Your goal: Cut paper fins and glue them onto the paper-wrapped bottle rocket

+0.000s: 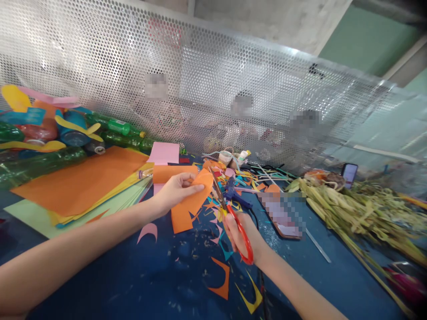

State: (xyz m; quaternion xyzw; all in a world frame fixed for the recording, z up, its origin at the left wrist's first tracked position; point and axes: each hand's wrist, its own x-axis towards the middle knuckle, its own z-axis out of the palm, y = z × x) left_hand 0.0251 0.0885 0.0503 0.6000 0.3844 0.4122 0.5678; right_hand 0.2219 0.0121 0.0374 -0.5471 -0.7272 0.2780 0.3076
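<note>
My left hand (pixel 176 191) pinches a piece of orange paper (pixel 196 200) between thumb and fingers, holding it above the blue table. In my right hand (pixel 242 235) is a pair of scissors with red handles (pixel 245 240), fingers wrapped round the loops. The scissor blades (pixel 216 186) point up and left, at the right edge of the orange paper; whether they touch it I cannot tell. Beneath the hands lie scraps such as a pink crescent (pixel 148 232), an orange cut-out (pixel 222 278) and a yellow cut-out (pixel 251 295).
Large coloured sheets (pixel 86 178) are stacked at left, before green plastic bottles (pixel 43 164). A blue glue gun (pixel 233 193) and a phone (pixel 282 218) lie beyond my right hand. Dried husks (pixel 340 209) cover the right side. A perforated metal panel (pixel 200 84) stands behind the table.
</note>
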